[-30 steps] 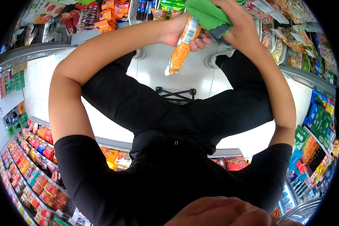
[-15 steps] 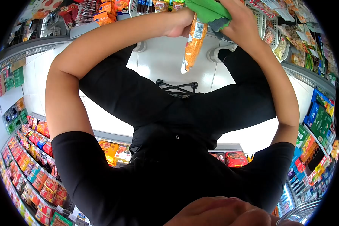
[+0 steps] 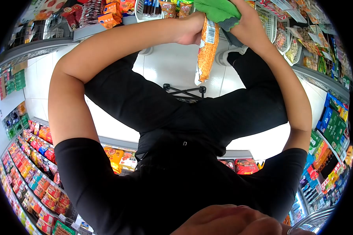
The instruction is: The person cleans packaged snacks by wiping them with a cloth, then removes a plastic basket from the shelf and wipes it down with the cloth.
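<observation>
An orange snack packet (image 3: 207, 55) with a white barcode label hangs down over the floor at the top centre. My left hand (image 3: 192, 29) grips its upper left edge, with most of the fingers hidden behind the packet. My right hand (image 3: 247, 27) is closed on a green cloth (image 3: 217, 11) with a grey underside. The cloth lies against the packet's upper end.
White baskets (image 3: 139, 11) of snacks line the shelf ahead, with more packets at the upper right. My legs are spread around a black folding frame (image 3: 184, 91) on the tiled floor. Stocked shelves (image 3: 39, 176) stand behind at the left and right.
The packet has swung from a slant to nearly upright and shifted right. The fingers of my left hand that showed in front of it are now hidden. The cloth stays at its top.
</observation>
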The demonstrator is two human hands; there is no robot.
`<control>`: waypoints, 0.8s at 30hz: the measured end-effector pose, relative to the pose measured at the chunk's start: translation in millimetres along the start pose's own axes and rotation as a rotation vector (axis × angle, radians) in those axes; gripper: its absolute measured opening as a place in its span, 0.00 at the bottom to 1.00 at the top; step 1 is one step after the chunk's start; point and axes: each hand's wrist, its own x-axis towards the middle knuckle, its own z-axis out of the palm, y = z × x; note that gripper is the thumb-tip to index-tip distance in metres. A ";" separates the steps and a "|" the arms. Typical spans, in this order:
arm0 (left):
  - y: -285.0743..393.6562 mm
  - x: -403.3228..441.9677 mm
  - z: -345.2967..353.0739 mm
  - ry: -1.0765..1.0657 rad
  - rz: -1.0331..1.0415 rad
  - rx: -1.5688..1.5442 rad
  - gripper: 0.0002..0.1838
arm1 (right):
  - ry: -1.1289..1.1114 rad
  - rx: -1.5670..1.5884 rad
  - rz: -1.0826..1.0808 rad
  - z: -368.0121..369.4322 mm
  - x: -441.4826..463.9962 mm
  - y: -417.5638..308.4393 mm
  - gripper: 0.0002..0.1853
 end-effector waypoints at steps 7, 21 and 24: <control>8.3 5.2 -5.0 -0.082 -0.018 -0.141 0.23 | 0.055 -0.081 -0.027 -4.8 4.3 17.0 0.18; 5.0 17.8 -12.6 -0.420 0.302 -0.114 0.22 | 0.187 -0.564 -0.147 -33.3 4.6 63.0 0.19; 5.9 18.7 -12.0 -0.394 0.314 -0.159 0.20 | 0.176 -0.487 -0.155 -35.1 5.6 44.2 0.18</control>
